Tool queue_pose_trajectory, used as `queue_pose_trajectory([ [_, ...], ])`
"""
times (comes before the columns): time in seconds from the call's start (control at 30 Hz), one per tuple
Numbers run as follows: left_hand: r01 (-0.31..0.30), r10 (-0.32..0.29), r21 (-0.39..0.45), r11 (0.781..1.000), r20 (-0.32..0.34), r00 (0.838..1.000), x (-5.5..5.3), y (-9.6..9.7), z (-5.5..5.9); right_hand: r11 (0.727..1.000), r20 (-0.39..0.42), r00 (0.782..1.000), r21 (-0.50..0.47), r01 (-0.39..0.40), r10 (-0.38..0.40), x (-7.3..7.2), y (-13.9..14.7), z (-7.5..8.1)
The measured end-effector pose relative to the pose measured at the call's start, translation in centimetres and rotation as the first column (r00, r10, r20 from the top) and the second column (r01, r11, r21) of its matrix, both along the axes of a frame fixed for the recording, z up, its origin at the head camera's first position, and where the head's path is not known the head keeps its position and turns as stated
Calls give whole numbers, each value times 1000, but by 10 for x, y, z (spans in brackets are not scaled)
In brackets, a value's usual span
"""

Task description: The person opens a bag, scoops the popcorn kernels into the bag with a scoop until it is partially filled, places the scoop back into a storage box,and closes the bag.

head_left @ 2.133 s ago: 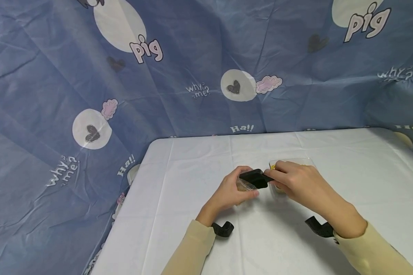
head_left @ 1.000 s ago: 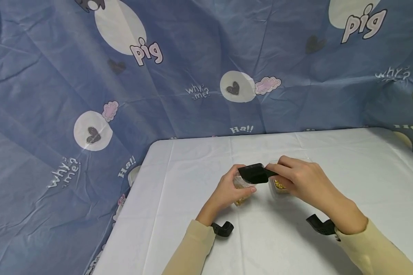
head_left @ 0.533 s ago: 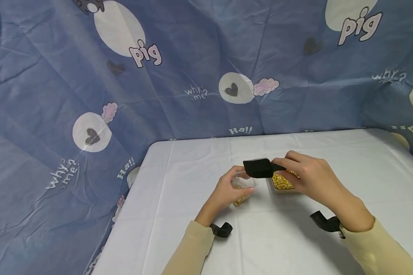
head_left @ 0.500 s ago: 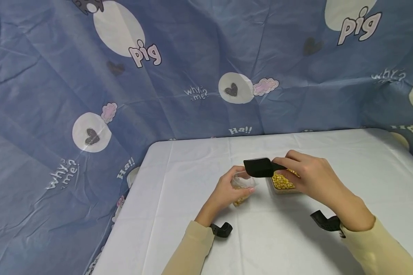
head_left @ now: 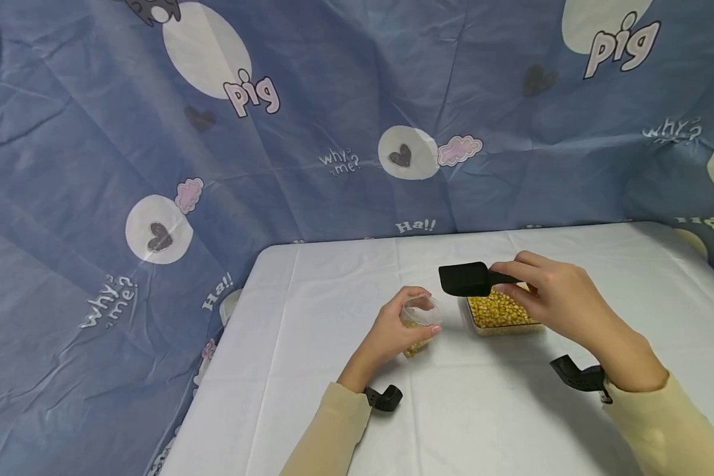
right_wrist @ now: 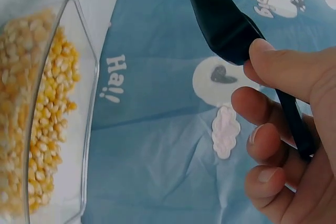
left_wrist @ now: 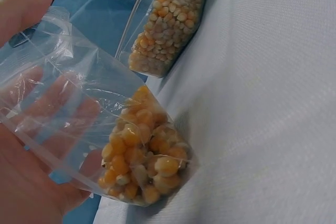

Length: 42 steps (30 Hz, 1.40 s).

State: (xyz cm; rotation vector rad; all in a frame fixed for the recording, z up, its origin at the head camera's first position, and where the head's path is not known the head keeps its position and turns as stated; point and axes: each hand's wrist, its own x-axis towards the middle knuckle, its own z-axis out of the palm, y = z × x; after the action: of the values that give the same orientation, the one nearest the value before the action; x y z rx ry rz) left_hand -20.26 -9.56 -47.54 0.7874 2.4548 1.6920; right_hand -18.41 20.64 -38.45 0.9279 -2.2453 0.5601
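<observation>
Left hand grasps a clear plastic bag, thumb on near side, fingers round the far side. Bag is upright, slightly tilted, mouth gaping; corn kernels fill its lower part. Base looks to be on the tabletop, left of the clear rectangular container, apart from it. Right hand pinches the handle of a black scoop between thumb and fingers, in the air above the container's left side; blade points toward the bag side. No kernels visible on the blade. Container holds more yellow corn kernels, rim uncovered.

Handling, judged: bag is light, thin, floppy, likely slippery; upper part folds easily, kernels weight the bottom. Best hold is round the upper body below the mouth, lightly, so it doesn't collapse. Scoop looks light, fairly stiff; take it by the handle near the blade, keep level when loaded. Kernels hard, loose, roll easily. Container probably heaviest when full, rigid; hold by opposite walls.
</observation>
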Motion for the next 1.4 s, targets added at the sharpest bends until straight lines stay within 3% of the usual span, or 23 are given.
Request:
queue_pose_trajectory([
  [0.4, -17, 17, -23, 1000, 23, 1000, 0, 1, 1, 994, 70, 992, 46, 101, -104, -4, 17, -1],
  [0.8, -8, 8, -29, 1000, 30, 1000, 1, 0, 1, 976, 168, 964, 103, 191, -206, -9, 30, -6],
  [1.2, -19, 22, -58, 998, 57, 998, 4, 1, 3, 963, 348, 904, 193, 188, -246, -13, 39, -9],
  [1.4, -15, 17, -60, 998, 49, 999, 4, 1, 3, 955, 456, 847, 238, 179, -272, -14, 43, -10],
])
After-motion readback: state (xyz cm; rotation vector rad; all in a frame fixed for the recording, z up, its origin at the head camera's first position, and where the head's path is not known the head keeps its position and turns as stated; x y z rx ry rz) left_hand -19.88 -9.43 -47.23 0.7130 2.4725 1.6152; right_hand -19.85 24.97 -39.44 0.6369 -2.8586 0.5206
